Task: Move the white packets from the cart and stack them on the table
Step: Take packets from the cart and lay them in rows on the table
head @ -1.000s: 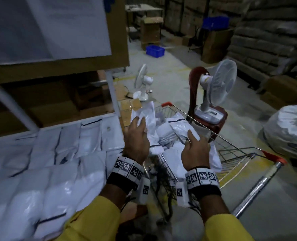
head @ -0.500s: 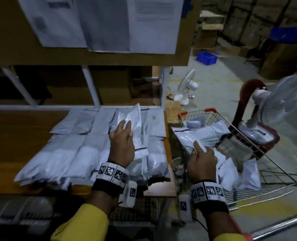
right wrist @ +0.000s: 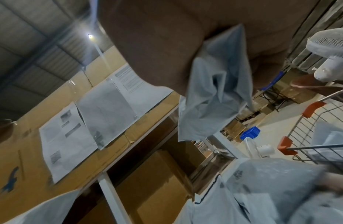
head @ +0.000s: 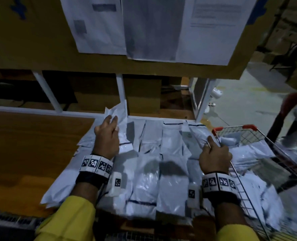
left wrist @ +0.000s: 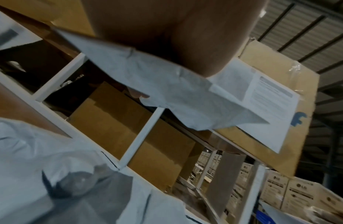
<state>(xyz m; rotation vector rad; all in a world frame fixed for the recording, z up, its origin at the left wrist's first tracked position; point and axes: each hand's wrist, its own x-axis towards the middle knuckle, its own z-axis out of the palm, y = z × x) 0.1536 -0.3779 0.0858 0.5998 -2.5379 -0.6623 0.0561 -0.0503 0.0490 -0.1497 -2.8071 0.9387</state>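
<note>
Head view: left hand (head: 107, 140) grips a white packet (head: 117, 113) over the table (head: 31, 153) stack, right hand (head: 214, 156) pinches another packet (head: 197, 134) beside the cart (head: 234, 129). Fingertips hide under plastic; the cart's far side is cut off.

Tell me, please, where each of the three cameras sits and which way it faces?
Head: worn on the head, looking down at the table, packets and cart; both hands and yellow sleeves show.
Left wrist: under the left hand, looking up along it at its held packet and the shelf frame.
Right wrist: under the right hand, looking up at its held packet, the fan and cart.
Shared: all show the papers on cardboard.
</note>
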